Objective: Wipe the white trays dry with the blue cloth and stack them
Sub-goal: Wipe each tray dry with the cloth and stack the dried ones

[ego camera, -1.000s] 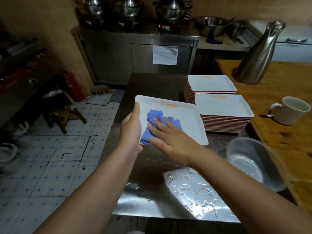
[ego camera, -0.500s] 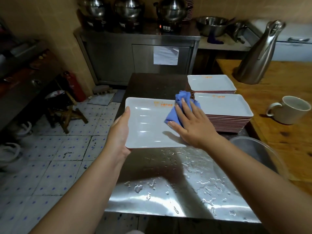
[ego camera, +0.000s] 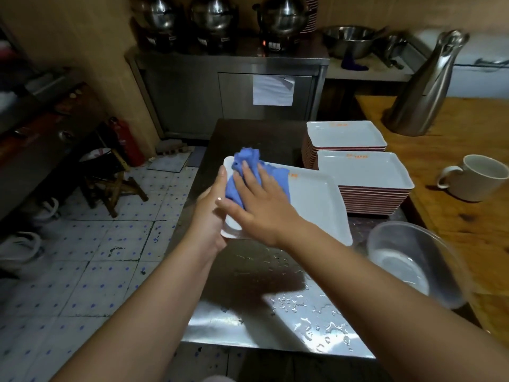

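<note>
White tray (ego camera: 311,205): left hand (ego camera: 210,216) grips its near-left edge, steadying it off the wet counter (ego camera: 248,312). Blue cloth (ego camera: 248,172): pressed flat under the open right hand (ego camera: 261,208) (for wiping). Finished stacks (ego camera: 363,175): just right of both hands, for easy stacking.

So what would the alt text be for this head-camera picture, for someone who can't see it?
A right hand presses a blue cloth onto a white tray whose edge the left hand grips, above a wet steel counter. Two tray stacks stand behind; a clear bowl is on the right.

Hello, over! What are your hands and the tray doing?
Left hand grips tray. Right hand presses blue cloth on it. Stacks clear.
</note>
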